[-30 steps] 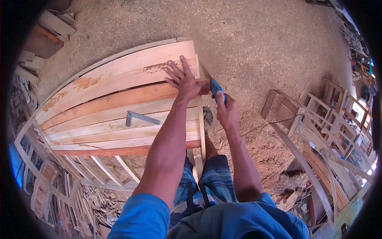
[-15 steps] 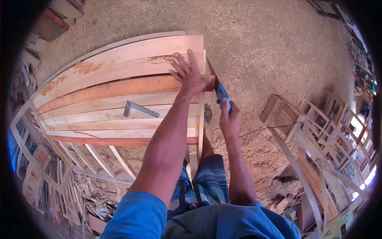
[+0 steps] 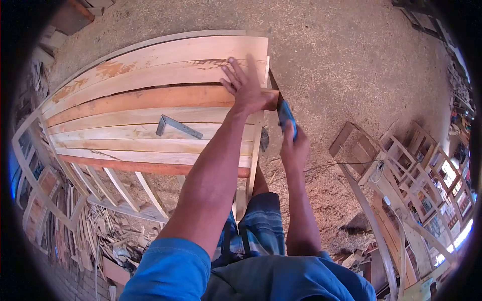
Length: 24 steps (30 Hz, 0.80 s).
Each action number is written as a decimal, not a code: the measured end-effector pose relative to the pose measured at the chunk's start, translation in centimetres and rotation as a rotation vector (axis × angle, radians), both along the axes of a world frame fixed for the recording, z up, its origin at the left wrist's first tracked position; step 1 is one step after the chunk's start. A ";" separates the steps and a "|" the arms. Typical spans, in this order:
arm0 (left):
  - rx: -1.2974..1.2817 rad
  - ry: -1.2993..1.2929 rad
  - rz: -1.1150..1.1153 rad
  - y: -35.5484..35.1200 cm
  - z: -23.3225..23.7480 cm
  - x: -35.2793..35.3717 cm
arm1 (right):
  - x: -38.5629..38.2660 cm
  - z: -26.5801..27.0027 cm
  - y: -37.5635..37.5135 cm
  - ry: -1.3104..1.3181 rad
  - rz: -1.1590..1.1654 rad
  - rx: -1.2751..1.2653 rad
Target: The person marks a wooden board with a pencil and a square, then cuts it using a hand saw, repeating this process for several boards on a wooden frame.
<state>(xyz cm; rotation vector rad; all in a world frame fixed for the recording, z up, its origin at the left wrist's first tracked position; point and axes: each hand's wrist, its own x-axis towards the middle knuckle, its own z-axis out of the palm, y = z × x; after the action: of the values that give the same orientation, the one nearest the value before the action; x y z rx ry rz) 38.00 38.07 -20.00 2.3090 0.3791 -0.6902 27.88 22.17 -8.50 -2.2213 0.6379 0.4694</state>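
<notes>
My left hand (image 3: pixel 247 90) lies with fingers spread on the planks near the right end of a curved boat-like wooden frame (image 3: pixel 150 75). Below its palm edge, the end of a reddish plank (image 3: pixel 271 99) sticks out past the frame's end. In my right hand (image 3: pixel 294 143) is the blue handle of a saw (image 3: pixel 285 116), fingers wrapped round it. The saw's dark blade stands against the end of the reddish plank, partly hard to see. A metal try square (image 3: pixel 182 127) rests on the paler planks, left of my left forearm.
Wooden frames and long boards (image 3: pixel 396 185) stand at the right, with a cable (image 3: pixel 331 163) running towards my right arm. Scrap wood strips (image 3: pixel 83 236) are heaped at the lower left. Shavings cover the ground (image 3: pixel 351 65).
The view has shifted slightly, so the frame's right end sits higher and further right. My right hand and the saw appear slightly lower; my left hand stays spread on the planks.
</notes>
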 end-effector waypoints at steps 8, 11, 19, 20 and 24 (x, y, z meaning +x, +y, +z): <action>0.005 0.021 0.017 -0.2 0.0 0.3 | -10.2 13.5 -3.1 0.198 -0.172 0.021; 0.037 0.018 -0.028 0.0 -0.7 0.2 | -9.0 11.4 -2.5 0.190 -0.159 -0.012; 0.006 -0.007 -0.016 0.0 0.7 0.3 | -1.8 1.8 -0.2 0.041 -0.035 0.071; -0.010 0.021 -0.023 0.0 0.9 0.2 | -4.9 4.8 -0.8 0.036 -0.080 0.073; -0.001 0.011 -0.019 0.1 -0.1 0.3 | -14.1 15.1 -3.0 0.232 -0.209 0.068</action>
<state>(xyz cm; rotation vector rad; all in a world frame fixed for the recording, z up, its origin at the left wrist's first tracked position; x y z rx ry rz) 38.27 38.16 -20.12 2.3112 0.3623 -0.7121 13.78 19.21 6.63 -2.0252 0.9505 0.6357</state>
